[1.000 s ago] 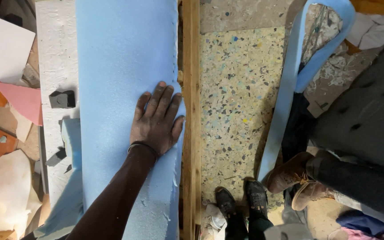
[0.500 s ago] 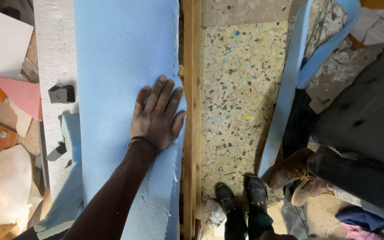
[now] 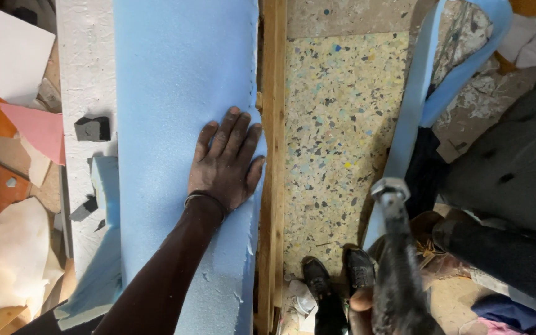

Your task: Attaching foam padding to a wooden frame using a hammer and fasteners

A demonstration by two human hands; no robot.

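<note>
Beside the left hand on blue foam, wooden rail.

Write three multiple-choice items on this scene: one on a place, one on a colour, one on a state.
1. Where does the left hand lie?
A. On the floor
B. On the foam, near its right edge
C. On the pink sheet

2. What colour is the foam under the hand?
A. Light blue
B. Green
C. Black

3. How is the left hand held?
A. Closed in a fist
B. Pinching the foam's edge
C. Flat, palm down, fingers stretched out

Answers:
1 B, since the hand lies on the foam beside the wooden rail.
2 A, since the whole sheet around the hand is light blue.
3 C, since the back of the hand faces up and nothing is gripped.
</note>
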